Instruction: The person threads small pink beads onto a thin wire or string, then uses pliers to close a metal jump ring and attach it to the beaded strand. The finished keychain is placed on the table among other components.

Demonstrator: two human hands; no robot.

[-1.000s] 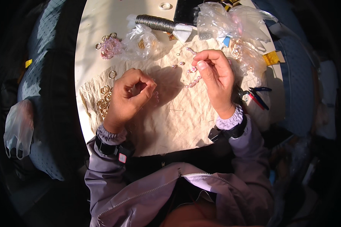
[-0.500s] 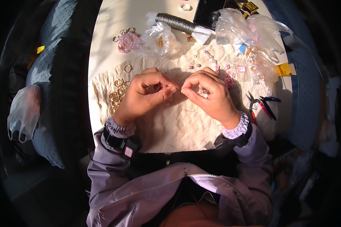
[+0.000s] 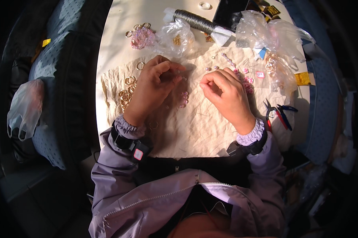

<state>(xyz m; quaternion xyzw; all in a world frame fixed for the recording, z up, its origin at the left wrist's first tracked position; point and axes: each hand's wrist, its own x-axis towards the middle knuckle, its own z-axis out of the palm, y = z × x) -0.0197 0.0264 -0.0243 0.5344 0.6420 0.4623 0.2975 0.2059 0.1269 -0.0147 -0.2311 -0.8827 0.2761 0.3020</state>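
Observation:
Above the beige cloth [image 3: 179, 135], my left hand [image 3: 153, 89] is curled in its own shadow, thumb and fingers bent toward each other. Whatever it holds is too small to make out. My right hand [image 3: 228, 95] pinches thumb and forefinger together, with any thin piece between them too fine to name. Between the hands lies a small group of pink beads [image 3: 184, 99]. Gold-coloured rings [image 3: 127, 93] are heaped left of my left hand, and a single ring [image 3: 140, 66] lies beyond them. Pink flower-shaped beads [image 3: 248, 85] and a row of pearly beads [image 3: 228, 60] sit beyond my right hand.
Two pairs of pliers [image 3: 280, 115] lie at the right. Along the back are a pink bead bundle [image 3: 143, 38], a clear bag [image 3: 177, 37] with gold bits, a grey wire spool [image 3: 195, 20], a dark flat object [image 3: 228, 14] and crumpled plastic bags [image 3: 262, 29].
My hands have parted from nearly touching fingertips. The left has moved up and tilted into shade; the right stays pinched. The pink beads between them now show. The whole view has shifted slightly.

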